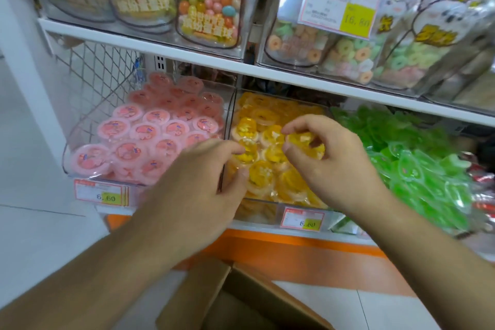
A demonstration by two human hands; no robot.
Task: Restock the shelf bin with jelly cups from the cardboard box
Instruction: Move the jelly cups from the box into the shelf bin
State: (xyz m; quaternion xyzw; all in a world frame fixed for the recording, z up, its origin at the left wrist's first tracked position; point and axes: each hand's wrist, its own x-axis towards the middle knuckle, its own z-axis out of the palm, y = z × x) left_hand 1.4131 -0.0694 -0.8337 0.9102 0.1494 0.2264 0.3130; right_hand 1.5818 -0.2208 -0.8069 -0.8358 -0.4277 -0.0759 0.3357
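**Fingers pinch jelly cups over the shelf bin**

Fingertips (288, 130) of the right hand (332, 161) pinch a yellow jelly cup (305, 142) above the clear shelf bin (257, 213). Beside it, the left hand (198, 182) pinches another yellow cup (245, 154) over the bin's near-left part. Below the bin stands the open cardboard box (203, 292); pink cups (144, 139) fill the bin to its left.

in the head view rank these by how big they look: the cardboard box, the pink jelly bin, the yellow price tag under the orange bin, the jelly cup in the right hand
1. pink jelly bin
2. cardboard box, though it is cut off by the frame and nearer the camera, so this order is unsure
3. yellow price tag
4. jelly cup pinched by the right hand, close to the tag in looks
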